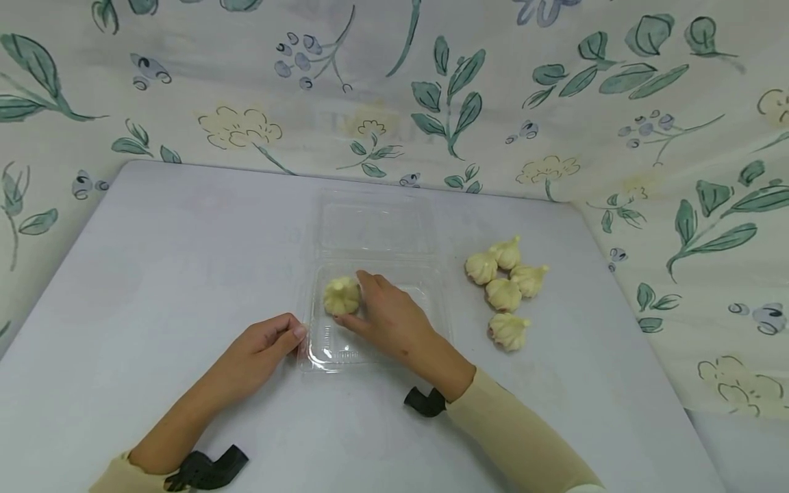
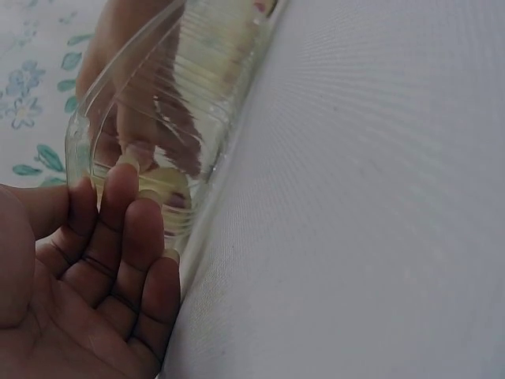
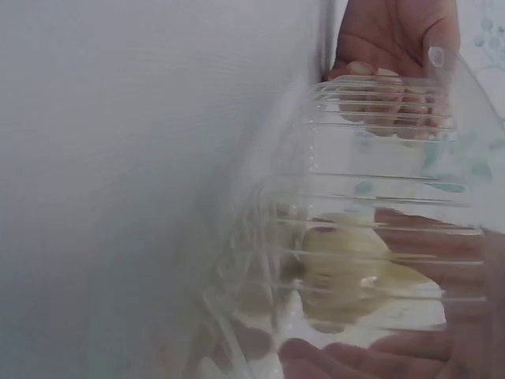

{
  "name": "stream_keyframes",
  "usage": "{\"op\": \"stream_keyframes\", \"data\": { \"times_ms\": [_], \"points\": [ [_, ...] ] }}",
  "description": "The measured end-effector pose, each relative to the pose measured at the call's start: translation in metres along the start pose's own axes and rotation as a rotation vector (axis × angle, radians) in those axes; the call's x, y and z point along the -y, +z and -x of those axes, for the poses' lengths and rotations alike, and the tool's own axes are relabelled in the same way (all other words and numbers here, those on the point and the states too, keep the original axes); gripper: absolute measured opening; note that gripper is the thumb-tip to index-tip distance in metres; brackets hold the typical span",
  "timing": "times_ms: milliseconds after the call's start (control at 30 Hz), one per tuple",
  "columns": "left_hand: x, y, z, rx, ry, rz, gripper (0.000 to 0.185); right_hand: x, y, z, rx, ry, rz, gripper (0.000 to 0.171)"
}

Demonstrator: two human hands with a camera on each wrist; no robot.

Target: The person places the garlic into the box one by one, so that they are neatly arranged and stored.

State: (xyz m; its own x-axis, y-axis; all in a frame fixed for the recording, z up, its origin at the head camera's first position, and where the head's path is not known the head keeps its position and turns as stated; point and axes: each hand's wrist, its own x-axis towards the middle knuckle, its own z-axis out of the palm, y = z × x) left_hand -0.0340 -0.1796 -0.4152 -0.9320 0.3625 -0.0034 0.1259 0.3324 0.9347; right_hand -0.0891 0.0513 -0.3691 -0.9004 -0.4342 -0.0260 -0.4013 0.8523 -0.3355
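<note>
A clear plastic clamshell box (image 1: 345, 346) lies with its lid folded back. Inside its base, on the left side, a pale garlic bulb (image 1: 342, 296) sits with its stem up. My right hand (image 1: 394, 318) reaches over the base and holds this bulb between thumb and fingers. The right wrist view shows the bulb through the ribbed wall, fingers partly behind it. At the box's left edge my left hand (image 1: 261, 352) pinches the rim between thumb and curled fingers, as the left wrist view also shows.
To the right of the box lie several more garlic bulbs (image 1: 504, 294) on the white table (image 1: 203, 274). Behind the table hangs a cloth (image 1: 370, 89) printed with leaves and flowers. A black strap piece (image 1: 209, 469) is on the left wrist, another (image 1: 425, 402) by the right.
</note>
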Motion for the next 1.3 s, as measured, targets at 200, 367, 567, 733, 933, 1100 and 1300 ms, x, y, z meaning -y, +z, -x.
{"op": "stream_keyframes", "data": {
  "times_ms": [200,367,567,733,933,1100,1300],
  "points": [
    [0.002,0.0,0.0,0.001,0.0,0.007,0.027,-0.004,-0.009,0.007,0.003,0.02,-0.018,0.085],
    [0.001,0.001,0.0,-0.002,-0.002,0.008,0.026,-0.01,-0.02,0.017,-0.014,0.023,0.0,0.085],
    [0.001,0.002,-0.001,-0.005,-0.003,0.0,0.025,-0.018,-0.034,0.033,-0.028,0.02,0.066,0.082],
    [0.003,0.002,-0.001,-0.009,-0.003,-0.005,0.025,-0.026,-0.043,0.047,-0.063,0.025,0.086,0.082],
    [0.004,0.002,-0.001,-0.008,-0.001,-0.001,0.025,-0.043,-0.051,0.063,-0.093,0.043,0.084,0.084],
    [0.003,0.002,0.0,-0.012,-0.014,-0.012,0.025,-0.06,-0.059,0.073,-0.117,0.038,0.092,0.084],
    [0.0,0.003,0.0,-0.014,-0.033,-0.019,0.026,-0.077,-0.071,0.086,-0.12,0.064,0.113,0.086]
  ]
}}
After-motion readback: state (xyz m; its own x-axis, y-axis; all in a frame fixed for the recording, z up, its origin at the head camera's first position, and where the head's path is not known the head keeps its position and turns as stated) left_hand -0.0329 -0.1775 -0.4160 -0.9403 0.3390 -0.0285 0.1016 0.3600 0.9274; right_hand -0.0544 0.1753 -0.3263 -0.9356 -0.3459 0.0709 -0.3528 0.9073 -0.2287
